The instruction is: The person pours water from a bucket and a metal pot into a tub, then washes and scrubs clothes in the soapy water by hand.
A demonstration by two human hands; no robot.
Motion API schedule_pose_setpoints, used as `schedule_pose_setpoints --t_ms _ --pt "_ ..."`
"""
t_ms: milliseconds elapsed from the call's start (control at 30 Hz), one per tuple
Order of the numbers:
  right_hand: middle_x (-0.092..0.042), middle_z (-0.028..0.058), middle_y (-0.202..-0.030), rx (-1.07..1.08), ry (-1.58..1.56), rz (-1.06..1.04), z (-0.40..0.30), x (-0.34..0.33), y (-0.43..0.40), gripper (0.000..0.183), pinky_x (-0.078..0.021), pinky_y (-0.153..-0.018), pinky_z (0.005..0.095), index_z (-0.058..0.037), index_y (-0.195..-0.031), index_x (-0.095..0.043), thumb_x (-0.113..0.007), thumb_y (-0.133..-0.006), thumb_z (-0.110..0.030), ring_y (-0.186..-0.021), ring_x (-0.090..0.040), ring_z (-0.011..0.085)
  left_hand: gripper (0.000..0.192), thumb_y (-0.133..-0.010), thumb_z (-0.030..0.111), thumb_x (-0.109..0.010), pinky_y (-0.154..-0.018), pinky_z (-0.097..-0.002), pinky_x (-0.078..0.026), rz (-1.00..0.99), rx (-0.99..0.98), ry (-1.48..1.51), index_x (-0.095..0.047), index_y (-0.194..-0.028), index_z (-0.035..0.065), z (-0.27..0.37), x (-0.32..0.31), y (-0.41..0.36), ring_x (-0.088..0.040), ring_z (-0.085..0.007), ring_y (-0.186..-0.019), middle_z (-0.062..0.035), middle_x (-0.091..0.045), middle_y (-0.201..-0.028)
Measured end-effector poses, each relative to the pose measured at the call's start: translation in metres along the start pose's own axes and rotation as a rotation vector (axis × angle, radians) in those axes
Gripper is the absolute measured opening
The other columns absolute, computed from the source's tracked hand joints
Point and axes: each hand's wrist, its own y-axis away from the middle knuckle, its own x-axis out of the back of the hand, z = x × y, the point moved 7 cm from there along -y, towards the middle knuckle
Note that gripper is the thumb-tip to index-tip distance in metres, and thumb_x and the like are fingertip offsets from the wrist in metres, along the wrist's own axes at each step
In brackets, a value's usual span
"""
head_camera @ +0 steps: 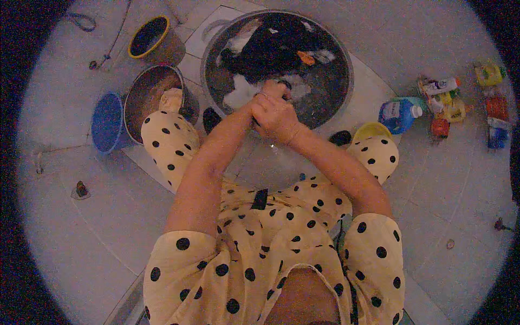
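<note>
A large round metal basin (pixel 206 87) stands before me, with dark clothes (pixel 268 44), a white cloth (pixel 239 92) and a small orange piece (pixel 306 58) in cloudy water. Over its near rim my two hands meet. My left hand (pixel 273 87) is a fist reaching farther in, and a small dark item (pixel 285 84), perhaps cloth, shows at its fingers. Against the left wrist lies my right hand (pixel 276 115), its fingers curled. Whatever is inside the right hand is hidden from this angle.
At left are a yellow-rimmed bucket (pixel 167 30), a metal pot (pixel 140 95) and a blue plastic basin (pixel 107 122). A yellow container (pixel 371 131), a blue bottle (pixel 396 115) and several packets (pixel 449 106) are at right. Wall taps (pixel 81 189) jut out.
</note>
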Motion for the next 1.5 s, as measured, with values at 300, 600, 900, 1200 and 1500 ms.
schedule_pose_setpoints --t_ms 300,600,900,1200,1500 --pt "-0.064 0.0179 -0.088 -1.169 -0.195 0.105 0.09 -0.009 0.079 0.031 -0.0484 -0.073 0.0419 0.0003 -0.096 -0.056 -0.066 -0.073 -0.019 -0.083 -0.062 0.0333 0.046 -0.068 0.037 -0.074 -0.081 -0.0481 -0.049 0.195 0.009 0.782 -0.066 -0.104 0.0098 -0.089 0.012 0.008 -0.058 -0.0299 -0.101 -0.0118 -0.063 -0.106" --pt "-0.06 0.0156 -0.093 -1.679 -0.887 0.957 0.156 0.019 0.088 0.041 -0.0515 -0.066 0.0431 0.0084 -0.101 -0.056 -0.07 -0.072 -0.017 -0.074 -0.059 0.0286 0.065 -0.074 0.038 -0.07 -0.076 -0.0517 -0.051 0.491 -0.099 0.452 -0.049 -0.131 0.0123 -0.049 0.048 0.058 -0.049 -0.0335 -0.115 -0.0122 -0.052 -0.129" --pt "-0.064 0.0121 -0.101 -1.589 -1.37 0.97 0.133 0.036 0.052 0.032 -0.0531 -0.074 0.0491 0.0008 -0.105 -0.058 -0.064 -0.082 -0.021 -0.089 -0.064 0.031 0.086 -0.074 0.032 -0.075 -0.084 -0.0496 -0.049 0.35 -0.381 0.577 -0.029 -0.143 0.0108 0.122 -0.031 0.102 -0.05 -0.0283 -0.117 -0.011 -0.046 -0.134" --pt "-0.061 0.0023 -0.099 -1.455 -1.555 0.555 0.096 0.028 -0.002 0.029 -0.0441 -0.081 0.036 -0.0104 -0.109 -0.06 -0.065 -0.083 -0.021 -0.095 -0.056 0.0188 0.05 -0.063 0.016 -0.077 -0.075 -0.0345 -0.051 0.482 -0.498 0.739 -0.057 -0.106 -0.0007 0.147 0.019 0.143 -0.062 -0.0214 -0.084 -0.0103 -0.064 -0.094" --pt "-0.06 0.0124 -0.114 -0.935 -1.36 0.274 0.055 0.027 -0.169 0.044 -0.0444 -0.09 0.0318 0.0024 -0.119 -0.056 -0.066 -0.083 -0.02 -0.103 -0.057 0.021 0.031 -0.065 0.007 -0.069 -0.067 -0.0355 -0.053 0.856 -0.656 0.831 -0.058 -0.094 -0.0011 0.182 0.128 0.262 -0.063 -0.0222 -0.071 -0.0094 -0.062 -0.081"
